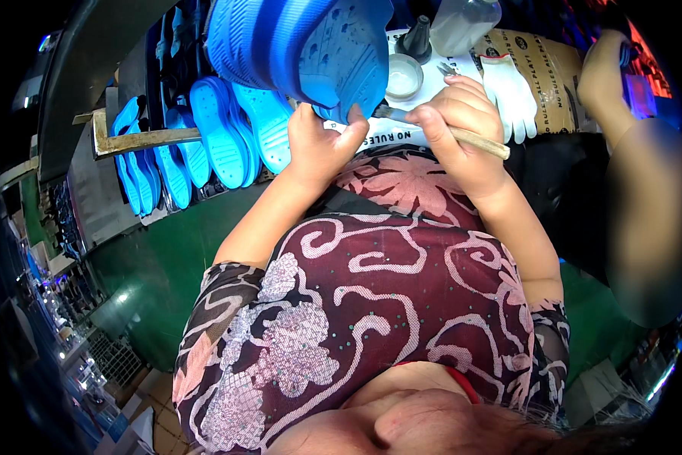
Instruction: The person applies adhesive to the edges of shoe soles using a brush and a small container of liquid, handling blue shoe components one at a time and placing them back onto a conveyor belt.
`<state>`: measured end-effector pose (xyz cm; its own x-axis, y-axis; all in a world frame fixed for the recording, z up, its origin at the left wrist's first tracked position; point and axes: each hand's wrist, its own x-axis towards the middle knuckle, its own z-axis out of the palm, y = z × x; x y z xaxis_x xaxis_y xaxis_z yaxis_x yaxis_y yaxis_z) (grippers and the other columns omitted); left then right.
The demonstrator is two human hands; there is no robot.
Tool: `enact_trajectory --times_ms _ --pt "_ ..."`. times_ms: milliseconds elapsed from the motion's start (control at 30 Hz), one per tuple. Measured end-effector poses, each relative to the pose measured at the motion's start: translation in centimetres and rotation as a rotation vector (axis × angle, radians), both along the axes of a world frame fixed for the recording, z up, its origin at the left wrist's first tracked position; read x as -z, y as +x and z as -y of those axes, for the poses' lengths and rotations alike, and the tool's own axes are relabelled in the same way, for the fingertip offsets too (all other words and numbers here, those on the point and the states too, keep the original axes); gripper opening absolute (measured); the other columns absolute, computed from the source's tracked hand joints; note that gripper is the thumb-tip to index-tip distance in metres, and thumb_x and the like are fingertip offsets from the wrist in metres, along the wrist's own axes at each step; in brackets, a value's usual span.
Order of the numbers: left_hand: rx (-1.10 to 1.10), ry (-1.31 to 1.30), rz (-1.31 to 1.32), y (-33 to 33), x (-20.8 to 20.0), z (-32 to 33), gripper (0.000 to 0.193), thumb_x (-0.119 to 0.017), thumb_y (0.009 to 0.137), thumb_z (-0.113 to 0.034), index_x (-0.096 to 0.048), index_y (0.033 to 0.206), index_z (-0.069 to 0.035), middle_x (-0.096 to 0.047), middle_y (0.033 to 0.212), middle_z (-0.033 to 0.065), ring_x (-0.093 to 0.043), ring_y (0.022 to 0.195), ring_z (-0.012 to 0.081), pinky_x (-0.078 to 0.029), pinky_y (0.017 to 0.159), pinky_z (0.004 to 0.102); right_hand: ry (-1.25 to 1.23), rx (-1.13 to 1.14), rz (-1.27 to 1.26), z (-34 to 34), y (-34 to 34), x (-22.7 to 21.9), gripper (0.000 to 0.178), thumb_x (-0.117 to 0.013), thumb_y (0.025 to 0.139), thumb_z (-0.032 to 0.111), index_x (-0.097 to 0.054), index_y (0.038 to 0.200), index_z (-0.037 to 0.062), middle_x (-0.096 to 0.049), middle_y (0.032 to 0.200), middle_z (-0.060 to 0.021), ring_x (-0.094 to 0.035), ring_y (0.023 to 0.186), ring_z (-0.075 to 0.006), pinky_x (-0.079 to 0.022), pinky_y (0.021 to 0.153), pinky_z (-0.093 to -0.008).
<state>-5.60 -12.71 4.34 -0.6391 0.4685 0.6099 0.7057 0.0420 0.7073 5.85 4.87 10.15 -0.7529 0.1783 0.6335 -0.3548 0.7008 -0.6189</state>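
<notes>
My left grip (316,145) pinches the lower edge of the blue shoe (348,57), raised left of the small cup (404,77); my right grip (466,129) clasps a brush (483,144). Probably light, springy foam: I'd hold its rim gently.

Left side's all a row of shoe soles (219,133), with a wooden bar (147,141) lying across the leftmost few. Right of that row, the left hand (322,144) has the held shoe sole (344,64) up front. The brush (483,143) is in the right hand (462,125), tip next to that sole's lower edge. Beyond it there's a dish (403,96), nozzle bottle (414,42) right behind, plastic bottle (466,26) right of that. Glove (510,98)'s further right, beside some cardboard (557,83).
</notes>
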Motion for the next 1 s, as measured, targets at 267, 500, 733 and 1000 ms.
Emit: enact_trajectory --times_ms 267,500,733,1000 --pt "0.026 0.017 -0.101 0.0 -1.9 -0.6 0.033 -0.068 0.064 0.004 -0.063 0.096 -0.002 -0.064 0.078 0.0125 -0.063 0.063 0.0289 -0.05 0.061 0.0327 0.005 -0.025 0.008 0.5 -0.2 0.0 0.023 -0.067 0.081 0.016 -0.062 0.061 0.0044 -0.056 0.058 -0.0064 -0.05 0.054 -0.0242 -0.038 0.06 -0.0338" --pt "0.075 -0.081 -0.092 0.3 -2.2 -0.3 0.04 -0.078 0.07 -0.015 -0.065 0.105 -0.001 -0.066 0.102 0.013 -0.064 0.094 0.0296 -0.05 0.083 0.0391 -0.072 0.019 -0.003 0.3 -0.5 0.1 0.023 -0.068 0.081 0.016 -0.06 0.061 0.0059 -0.052 0.057 -0.0058 -0.049 0.055 -0.0247 -0.037 0.059 -0.0343" --pt "0.066 -0.2 -0.232 0.1 -3.6 0.0 0.022 -0.065 0.077 -0.012 -0.065 0.097 -0.002 -0.067 0.09 0.0102 -0.065 0.075 0.025 -0.052 0.067 0.0328 0.087 0.019 -0.033 1.0 0.0 -2.1 0.019 -0.071 0.077 0.016 -0.061 0.062 0.0087 -0.053 0.058 -0.0028 -0.052 0.057 -0.0232 -0.04 0.072 -0.0351" --pt "0.037 -0.158 -0.247 0.3 -3.5 -0.3 0.035 -0.072 0.072 -0.008 -0.066 0.106 -0.003 -0.066 0.102 0.0127 -0.064 0.09 0.0289 -0.051 0.08 0.037 0.117 0.078 -0.063 0.2 1.3 -0.8 0.016 -0.069 0.076 0.014 -0.062 0.063 0.0082 -0.055 0.059 -0.003 -0.054 0.059 -0.0222 -0.04 0.074 -0.0352"
